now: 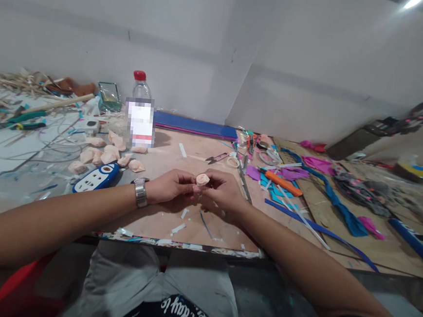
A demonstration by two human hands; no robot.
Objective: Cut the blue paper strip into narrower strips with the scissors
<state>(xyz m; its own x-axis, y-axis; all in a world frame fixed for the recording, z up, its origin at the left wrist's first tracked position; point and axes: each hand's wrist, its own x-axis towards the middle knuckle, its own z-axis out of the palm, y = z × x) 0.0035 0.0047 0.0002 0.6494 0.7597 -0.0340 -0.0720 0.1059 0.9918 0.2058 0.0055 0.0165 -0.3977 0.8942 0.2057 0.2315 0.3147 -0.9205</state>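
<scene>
A small peach-coloured paper rose (202,179) is held between both hands above the middle of the table. My left hand (171,185), with a metal watch on its wrist, pinches the rose's left side and base. On the other side, my right hand (225,190) has its fingers closed around it. The lower end of the rose is mostly hidden by the fingers. To the left lies a loose pile of similar peach paper pieces (109,156). Thread snips (217,157) and a small tape roll (232,162) lie just beyond my right hand.
A blue-and-white power strip (96,178) lies left, near a red-capped bottle (142,92). Green-handled pliers (27,117) are further left. On the right are an orange utility knife (283,183), blue ribbon (334,202) and paper scraps. A long blue case (195,125) sits against the wall.
</scene>
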